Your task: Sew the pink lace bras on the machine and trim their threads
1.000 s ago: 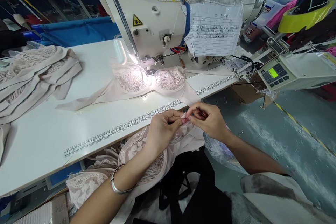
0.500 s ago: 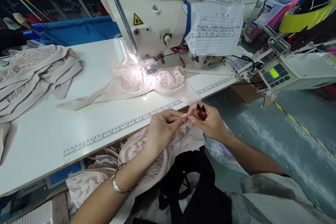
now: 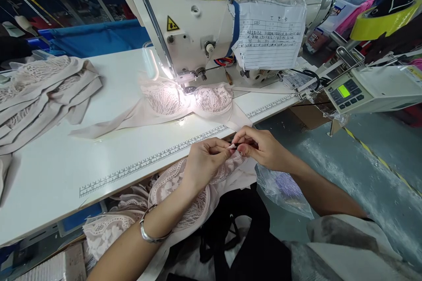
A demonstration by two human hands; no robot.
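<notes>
My left hand [image 3: 205,160] is closed, pinching the edge of a pale pink lace bra [image 3: 195,210] that hangs from the table's front edge over my lap. Facing it, my right hand [image 3: 266,149] is closed around small thread snips [image 3: 236,145]. Their dark blades point left and meet the pinched edge of the fabric between both hands; the handles are mostly hidden by my fingers. Another pink lace bra [image 3: 214,100] lies on the table under the lit needle area of the sewing machine [image 3: 189,26].
More pink bras [image 3: 42,96] are heaped on the table's left. A printed ruler [image 3: 148,161] runs along the white tabletop [image 3: 59,175]. A control panel [image 3: 349,92] juts out at the right. Below my right arm hangs a clear plastic bag [image 3: 283,189].
My right hand has turned, swinging the snips from pointing upward to pointing left, with the blades now at the fabric edge. My left hand has stayed nearly still.
</notes>
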